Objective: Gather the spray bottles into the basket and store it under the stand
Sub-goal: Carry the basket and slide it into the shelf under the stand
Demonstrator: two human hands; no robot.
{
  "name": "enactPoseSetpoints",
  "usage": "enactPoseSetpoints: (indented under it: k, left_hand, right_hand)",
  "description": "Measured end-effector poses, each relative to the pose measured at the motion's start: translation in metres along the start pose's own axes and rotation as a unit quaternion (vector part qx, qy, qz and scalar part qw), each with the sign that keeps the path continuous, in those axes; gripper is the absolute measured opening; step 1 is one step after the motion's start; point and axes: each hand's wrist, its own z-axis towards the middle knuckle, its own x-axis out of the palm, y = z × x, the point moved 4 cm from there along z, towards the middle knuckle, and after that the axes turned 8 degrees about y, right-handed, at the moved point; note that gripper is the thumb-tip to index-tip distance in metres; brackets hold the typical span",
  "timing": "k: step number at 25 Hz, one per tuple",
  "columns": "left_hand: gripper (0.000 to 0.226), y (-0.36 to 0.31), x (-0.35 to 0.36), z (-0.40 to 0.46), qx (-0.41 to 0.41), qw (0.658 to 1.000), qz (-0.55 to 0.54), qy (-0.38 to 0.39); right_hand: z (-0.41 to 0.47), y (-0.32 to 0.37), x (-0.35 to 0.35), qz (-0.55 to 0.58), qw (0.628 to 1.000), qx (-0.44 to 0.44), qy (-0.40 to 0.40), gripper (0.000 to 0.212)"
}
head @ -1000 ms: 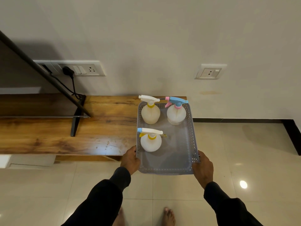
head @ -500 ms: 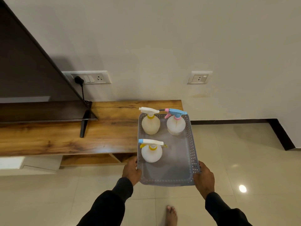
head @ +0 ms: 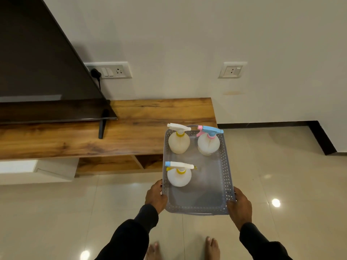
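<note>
Basket (head: pixel 228 186) lower and farther back from stand (head: pixel 131 136) than before, both hands (head: pixel 155 196) (head: pixel 239 208) gripping its near corners.

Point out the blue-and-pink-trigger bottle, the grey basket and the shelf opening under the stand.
Blue-and-pink-trigger spray bottle (head: pixel 208 144): head view, pale body.
Grey perforated plastic basket (head: pixel 228 182): head view, right wall.
Open wooden shelf (head: pixel 150 161): head view, recess.

**Both hands gripping, arms forward**

The left hand (head: pixel 155 197) and the right hand (head: pixel 240 207) each close on a near corner of the basket (head: pixel 228 186), fingers curled under, thumbs along the rim. Both arms, in dark sleeves, reach forward and down. Bare feet stand below.
</note>
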Motion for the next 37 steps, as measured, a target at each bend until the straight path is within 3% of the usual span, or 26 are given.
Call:
enactPoseSetpoints:
  k: [22, 37]
  left_hand:
    - [0.041, 0.097, 0.117, -0.030, -0.046, 0.999, -0.019, -0.016]
    - [0.042, 0.172, 0.176, 0.055, -0.100, 0.995, -0.007, -0.003]
  right_hand:
    - [-0.033, -0.129, -0.004, 0.035, 0.998, 0.051, 0.023, 0.026]
    - [0.032, -0.216, 0.046, -0.011, 0.995, 0.089, 0.039, 0.035]
